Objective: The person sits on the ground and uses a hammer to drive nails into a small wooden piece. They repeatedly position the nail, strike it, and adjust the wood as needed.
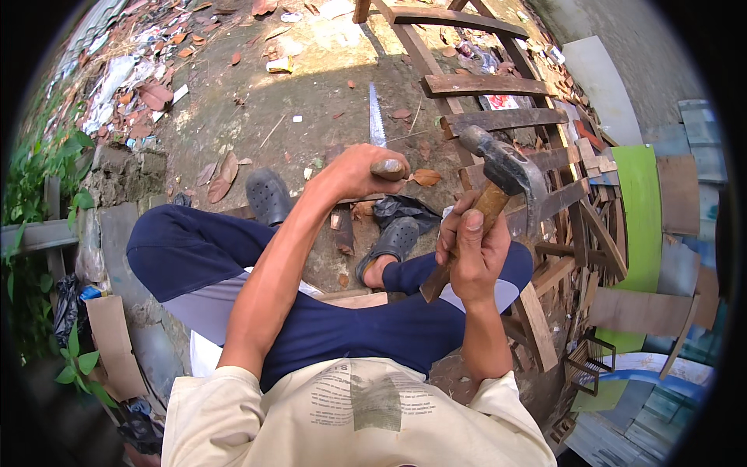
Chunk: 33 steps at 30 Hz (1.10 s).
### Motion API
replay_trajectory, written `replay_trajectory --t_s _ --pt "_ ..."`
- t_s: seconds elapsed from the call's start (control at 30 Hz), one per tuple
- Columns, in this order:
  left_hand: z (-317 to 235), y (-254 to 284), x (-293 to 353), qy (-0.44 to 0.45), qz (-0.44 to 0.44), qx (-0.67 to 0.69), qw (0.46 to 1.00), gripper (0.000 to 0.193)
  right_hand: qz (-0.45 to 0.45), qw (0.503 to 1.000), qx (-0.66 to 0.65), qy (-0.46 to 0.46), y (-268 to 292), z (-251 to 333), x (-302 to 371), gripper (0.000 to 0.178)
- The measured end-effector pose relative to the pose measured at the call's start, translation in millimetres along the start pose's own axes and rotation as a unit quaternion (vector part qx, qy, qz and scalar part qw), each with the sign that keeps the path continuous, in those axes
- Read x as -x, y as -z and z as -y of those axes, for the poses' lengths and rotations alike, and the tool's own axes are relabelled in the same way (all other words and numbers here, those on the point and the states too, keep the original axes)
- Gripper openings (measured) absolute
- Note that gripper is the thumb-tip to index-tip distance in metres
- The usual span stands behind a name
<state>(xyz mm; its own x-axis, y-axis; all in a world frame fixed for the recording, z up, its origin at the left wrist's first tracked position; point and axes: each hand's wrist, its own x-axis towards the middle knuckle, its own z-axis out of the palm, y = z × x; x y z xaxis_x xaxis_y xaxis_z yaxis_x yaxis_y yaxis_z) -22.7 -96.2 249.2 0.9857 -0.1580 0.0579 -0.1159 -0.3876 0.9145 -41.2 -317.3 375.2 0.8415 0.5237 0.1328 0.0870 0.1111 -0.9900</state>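
Note:
My right hand point(471, 245) grips a claw hammer point(492, 201) by its wooden handle. The hammer's dark metal head is raised at the upper right, its curved claw toward the right. Above the gap between my feet, my left hand point(350, 173) is closed around a worn wooden handle point(389, 169). Only the handle's rounded end shows; whatever it belongs to is hidden. Just beyond that hand a toothed saw blade point(376, 117) points away from me; its lower end is hidden. Below the hand there is a short dark piece of wood point(344, 233).
A slatted wooden frame point(490, 84) like a ladder leans at the right, near the hammer. Behind it are piled wood scraps and a green board point(638, 241). Litter and leaves point(124, 86) lie at the far left. A black plastic bag point(405, 210) is by my right shoe.

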Motion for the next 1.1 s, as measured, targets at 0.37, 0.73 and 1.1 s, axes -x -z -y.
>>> replay_trajectory --t_s 0.37,0.73,1.1 --pt "6.3 -3.9 -0.4 -0.048 -0.007 -0.002 0.999 0.030 -0.007 0.998 0.018 0.058 -1.3 -3.4 6.3 0.040" --pt "-2.9 0.3 2.1 -0.018 -0.006 -0.014 1.000 0.029 -0.007 0.998 0.065 0.015 -0.9 -25.2 5.7 0.037" --pt "1.9 2.8 3.0 -0.013 -0.001 -0.006 1.000 0.029 0.043 0.951 0.299 -0.059 -5.8 -23.8 4.7 0.033"
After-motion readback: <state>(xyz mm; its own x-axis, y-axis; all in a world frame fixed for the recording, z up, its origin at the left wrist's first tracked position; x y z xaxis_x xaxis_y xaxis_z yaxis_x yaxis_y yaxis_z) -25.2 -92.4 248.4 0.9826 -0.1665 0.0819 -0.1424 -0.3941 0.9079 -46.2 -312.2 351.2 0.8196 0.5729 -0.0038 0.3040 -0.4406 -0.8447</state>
